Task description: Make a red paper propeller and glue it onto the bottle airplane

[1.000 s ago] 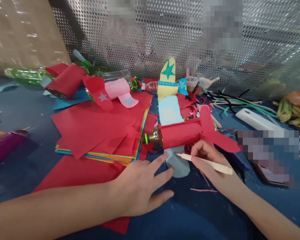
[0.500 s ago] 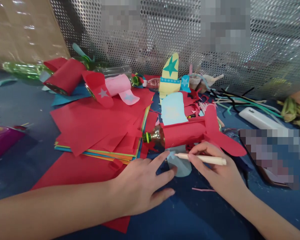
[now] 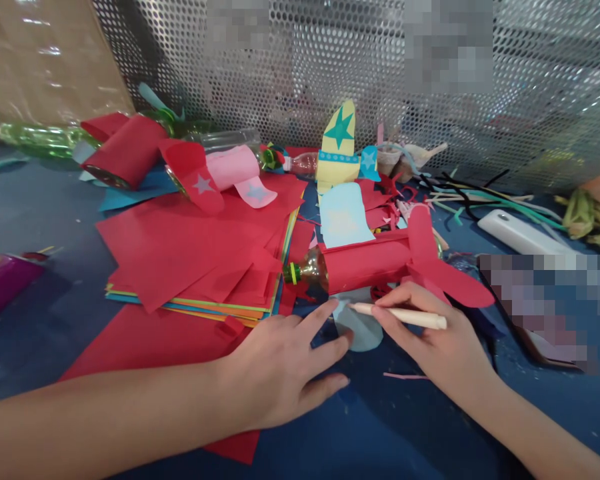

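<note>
A plastic bottle wrapped in red paper lies on its side, its green neck pointing left and red paper fins at the other end. A pale blue paper wing sticks out on its near side, and a matching wing is on the far side. My left hand lies with fingers spread, the index fingertip on the near wing. My right hand pinches a cream-coloured marker pen, its tip on that wing beside my left index finger. The mark under the tip is too faint to make out.
A stack of coloured paper, red on top, lies left of the bottle. Other paper-covered bottles line the back by a perforated metal panel. Right stand a phone and a white glue-gun-like tool. Purple packaging sits left.
The pen tip has shifted slightly on the pale blue wing, with my right hand moving a little left. My left hand stays in place. The view has tilted slightly.
</note>
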Available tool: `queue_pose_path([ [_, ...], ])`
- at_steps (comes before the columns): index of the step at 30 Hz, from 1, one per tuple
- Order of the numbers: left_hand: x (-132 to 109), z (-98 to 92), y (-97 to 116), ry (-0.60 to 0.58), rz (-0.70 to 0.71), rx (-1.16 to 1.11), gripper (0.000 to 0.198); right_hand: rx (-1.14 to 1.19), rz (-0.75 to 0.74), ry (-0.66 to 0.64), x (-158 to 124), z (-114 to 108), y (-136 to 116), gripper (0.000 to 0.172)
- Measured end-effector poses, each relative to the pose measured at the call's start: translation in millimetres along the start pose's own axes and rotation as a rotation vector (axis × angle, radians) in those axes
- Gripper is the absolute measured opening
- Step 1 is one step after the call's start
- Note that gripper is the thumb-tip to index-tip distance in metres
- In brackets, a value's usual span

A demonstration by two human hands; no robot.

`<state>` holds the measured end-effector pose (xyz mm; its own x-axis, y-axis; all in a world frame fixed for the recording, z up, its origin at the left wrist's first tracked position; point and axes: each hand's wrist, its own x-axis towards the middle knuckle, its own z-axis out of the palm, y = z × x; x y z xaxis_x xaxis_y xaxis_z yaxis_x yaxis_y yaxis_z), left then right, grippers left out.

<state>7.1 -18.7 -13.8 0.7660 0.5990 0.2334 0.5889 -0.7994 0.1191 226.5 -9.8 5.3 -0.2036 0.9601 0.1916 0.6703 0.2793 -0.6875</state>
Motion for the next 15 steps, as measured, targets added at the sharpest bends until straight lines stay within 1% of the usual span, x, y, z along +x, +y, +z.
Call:
queue_pose_path([
  [5,1,-0.4,1,0.037,0.004,0.005,0.037,-0.062,-0.007,0.042,0,-5,1,0.013],
  [11,1,0.0,1,0.013,0.004,0.011,0.039,-0.133,0.010,0.101,-1,-10,2,0.017],
  [15,2,-0.1,1,0.018,0.004,0.013,0.038,-0.138,-0.008,0.109,0,-11,2,0.017],
])
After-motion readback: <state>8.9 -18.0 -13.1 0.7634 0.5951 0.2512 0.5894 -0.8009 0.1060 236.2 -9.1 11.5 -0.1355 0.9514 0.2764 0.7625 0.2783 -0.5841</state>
